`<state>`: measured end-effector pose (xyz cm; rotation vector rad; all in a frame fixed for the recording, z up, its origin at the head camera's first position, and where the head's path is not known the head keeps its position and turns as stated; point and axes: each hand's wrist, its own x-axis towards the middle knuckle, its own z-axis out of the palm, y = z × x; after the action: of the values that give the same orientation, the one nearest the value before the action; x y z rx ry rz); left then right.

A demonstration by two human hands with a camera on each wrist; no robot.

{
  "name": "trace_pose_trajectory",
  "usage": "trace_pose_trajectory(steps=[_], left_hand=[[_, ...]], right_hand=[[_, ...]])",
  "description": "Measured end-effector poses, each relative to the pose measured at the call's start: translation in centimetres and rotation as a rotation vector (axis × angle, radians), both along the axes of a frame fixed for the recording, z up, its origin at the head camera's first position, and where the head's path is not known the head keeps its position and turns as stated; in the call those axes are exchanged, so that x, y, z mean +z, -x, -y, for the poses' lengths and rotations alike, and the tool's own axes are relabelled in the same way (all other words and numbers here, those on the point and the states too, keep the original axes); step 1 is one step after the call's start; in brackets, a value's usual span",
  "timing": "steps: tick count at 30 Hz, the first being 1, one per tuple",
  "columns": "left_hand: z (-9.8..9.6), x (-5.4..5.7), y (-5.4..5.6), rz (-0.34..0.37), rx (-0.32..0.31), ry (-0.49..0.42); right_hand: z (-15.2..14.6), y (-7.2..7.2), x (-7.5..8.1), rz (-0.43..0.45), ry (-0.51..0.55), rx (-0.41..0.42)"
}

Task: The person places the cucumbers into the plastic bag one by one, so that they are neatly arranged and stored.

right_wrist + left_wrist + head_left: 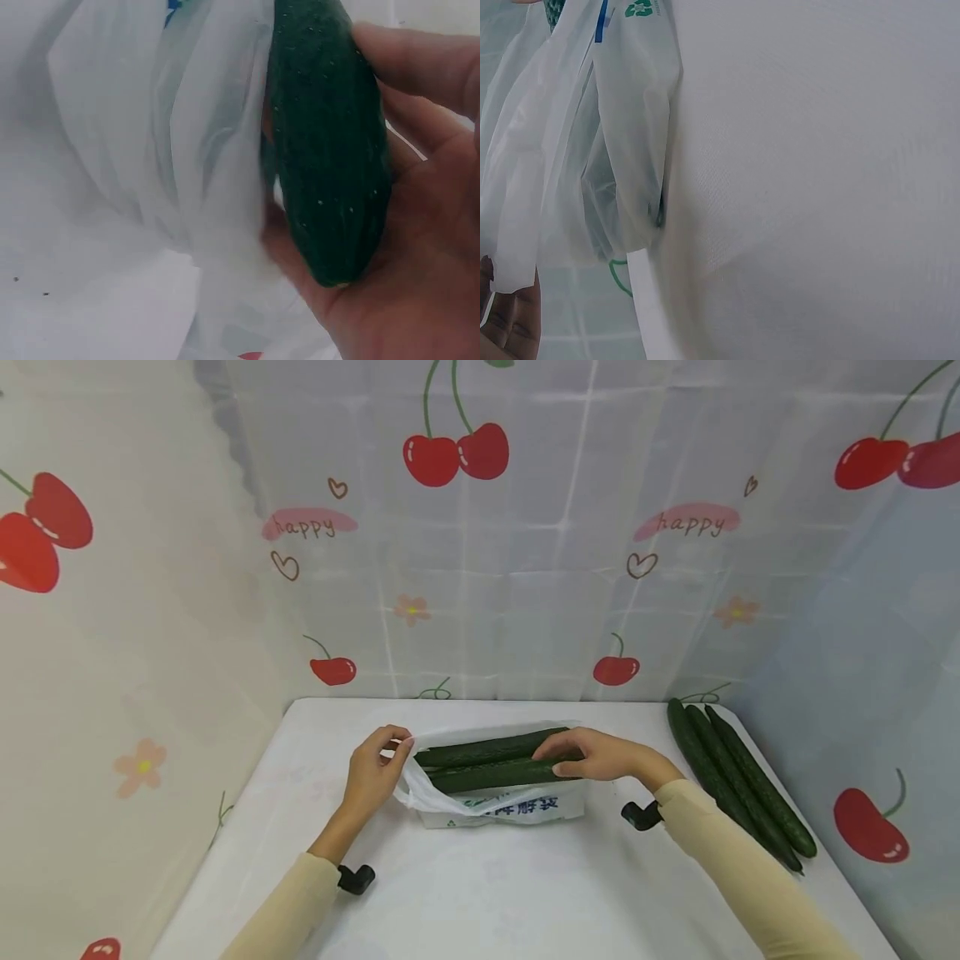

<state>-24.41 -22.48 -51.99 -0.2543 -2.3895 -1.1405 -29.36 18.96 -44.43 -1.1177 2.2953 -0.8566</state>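
A white plastic bag (pixel 423 795) with blue lettering lies on its side near the back of the table, its mouth facing left. Two long dark green cucumbers lie along it: a rear cucumber (pixel 480 750) and a front cucumber (pixel 495 776). At the bag's left end, my left hand (pixel 377 766) pinches the rim between thumb and fingers; the left wrist view shows the stretched film (pixel 517 217). My right hand (pixel 603 754) grips the front cucumber near its right end. In the right wrist view, that cucumber's tip (pixel 334 255) rests against the palm, with bag film beside it.
Three more cucumbers (pixel 738 785) lie side by side along the table's right edge, close to my right forearm. A white cloth covers the table (pixel 487 893). Cherry-printed curtains (pixel 525 568) hang behind and on both sides.
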Motion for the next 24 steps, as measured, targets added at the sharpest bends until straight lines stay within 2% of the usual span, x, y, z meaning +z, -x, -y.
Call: trace_pose_trajectory(steps=[7, 10, 13, 15, 18, 24], left_hand=[[0.1, -0.1, 0.0, 0.027, -0.002, -0.006], [0.1, -0.1, -0.1, 0.031, 0.001, -0.006], [0.1, -0.1, 0.0, 0.025, 0.006, -0.006], [0.1, -0.1, 0.0, 0.019, 0.008, -0.005], [0.1, -0.1, 0.0, 0.021, 0.009, -0.009], [0.1, 0.1, -0.1, 0.017, 0.006, -0.009]], right_hand=[[-0.5, -0.1, -1.1, -0.064, -0.008, -0.053], [-0.6, 0.0, -1.3, -0.123, -0.012, -0.121], [-0.4, 0.3, -1.6, -0.192, -0.035, -0.225], [-0.4, 0.4, -1.8, -0.237, -0.064, -0.287], [-0.3, 0.5, -1.9, -0.259, -0.131, -0.361], [-0.1, 0.3, -1.8, -0.333, -0.258, -0.410]])
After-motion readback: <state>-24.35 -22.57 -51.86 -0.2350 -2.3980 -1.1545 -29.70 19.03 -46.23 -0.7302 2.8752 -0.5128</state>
